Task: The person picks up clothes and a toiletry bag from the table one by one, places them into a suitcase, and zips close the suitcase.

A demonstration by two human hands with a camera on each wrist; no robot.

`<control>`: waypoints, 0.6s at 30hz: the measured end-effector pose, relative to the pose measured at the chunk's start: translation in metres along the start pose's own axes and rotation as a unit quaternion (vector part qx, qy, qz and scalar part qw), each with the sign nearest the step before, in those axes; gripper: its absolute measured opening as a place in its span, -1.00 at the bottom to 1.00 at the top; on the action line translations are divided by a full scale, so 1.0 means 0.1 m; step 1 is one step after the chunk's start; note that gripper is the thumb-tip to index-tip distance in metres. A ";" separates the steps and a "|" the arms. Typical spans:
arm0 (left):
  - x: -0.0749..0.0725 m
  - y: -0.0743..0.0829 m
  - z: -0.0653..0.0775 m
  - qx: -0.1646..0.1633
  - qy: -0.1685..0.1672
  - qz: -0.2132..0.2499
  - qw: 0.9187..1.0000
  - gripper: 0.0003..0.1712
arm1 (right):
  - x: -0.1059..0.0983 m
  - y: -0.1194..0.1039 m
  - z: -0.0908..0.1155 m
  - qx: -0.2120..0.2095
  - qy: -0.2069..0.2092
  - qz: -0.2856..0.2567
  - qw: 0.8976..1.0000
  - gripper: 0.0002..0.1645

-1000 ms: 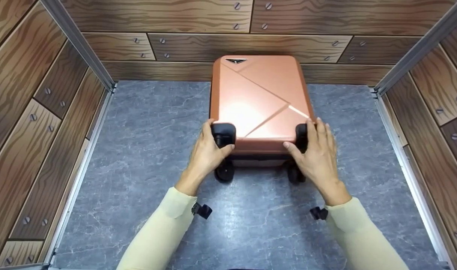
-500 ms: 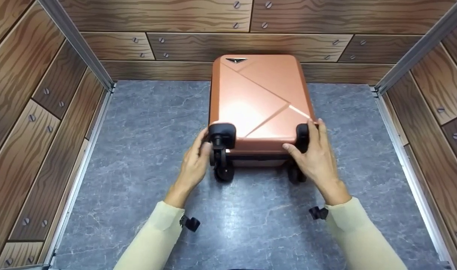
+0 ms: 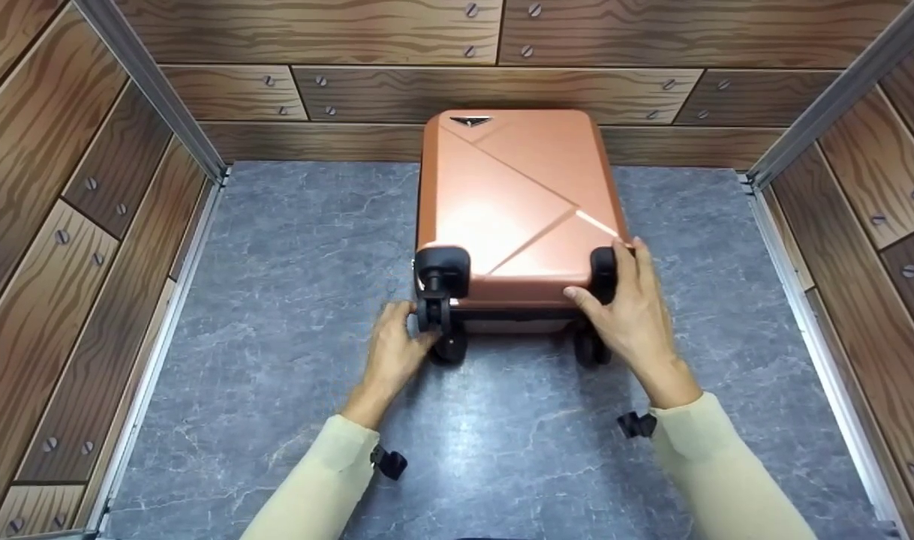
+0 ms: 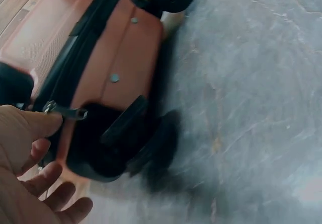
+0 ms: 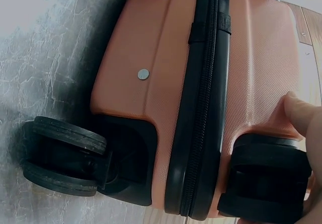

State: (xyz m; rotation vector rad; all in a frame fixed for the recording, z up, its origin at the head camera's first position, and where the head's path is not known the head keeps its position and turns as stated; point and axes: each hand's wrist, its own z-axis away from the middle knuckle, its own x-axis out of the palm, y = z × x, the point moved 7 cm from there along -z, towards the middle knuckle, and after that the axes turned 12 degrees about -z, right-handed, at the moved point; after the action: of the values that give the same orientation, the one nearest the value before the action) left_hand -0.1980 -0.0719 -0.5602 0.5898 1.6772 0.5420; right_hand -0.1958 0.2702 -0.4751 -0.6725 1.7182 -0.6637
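Note:
An orange-pink hard-shell suitcase (image 3: 517,195) lies flat, its wheeled end towards me. My right hand (image 3: 637,307) grips its upper right corner around the black wheel (image 5: 266,178); in the right wrist view the thumb (image 5: 302,113) rests on the shell. My left hand (image 3: 391,349) is beside the upper left wheel (image 3: 433,313). In the left wrist view, the left thumb (image 4: 43,125) touches a metal zipper pull (image 4: 73,113) on the black seam; the other fingers are loosely bent. No pinch on the pull is plainly visible.
The grey marbled floor (image 3: 292,300) surrounds the suitcase. Wood-patterned panels (image 3: 494,94) stand behind it, with more along both sides. Metal frame edges (image 3: 817,345) border the floor. A lower wheel (image 5: 65,153) is near the floor in the right wrist view.
My left hand has let go of the upper left corner and moved down beside the wheel, towards the zipper seam. The right hand and the suitcase have stayed in place.

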 end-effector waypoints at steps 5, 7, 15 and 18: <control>0.07 0.06 0.03 0.015 0.045 -0.018 0.999 -0.39 | 0.00 0.02 0.00 0.000 0.003 0.006 1.000 0.20; 0.08 0.07 0.04 0.017 0.069 -0.025 0.997 -0.35 | 0.00 0.02 0.00 -0.001 0.004 0.007 1.000 0.20; 0.08 0.12 0.11 0.019 0.151 -0.057 0.987 -0.48 | 0.01 0.02 0.00 -0.005 0.007 0.009 1.000 0.20; 0.07 0.14 0.13 0.032 0.160 -0.068 0.984 -0.55 | 0.01 0.02 0.00 -0.008 0.012 0.008 1.000 0.20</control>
State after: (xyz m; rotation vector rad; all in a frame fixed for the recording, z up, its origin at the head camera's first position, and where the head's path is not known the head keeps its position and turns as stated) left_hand -0.1845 -0.0563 -0.5584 0.4453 2.0289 0.5044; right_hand -0.1959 0.2712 -0.4774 -0.6626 1.7512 -0.6494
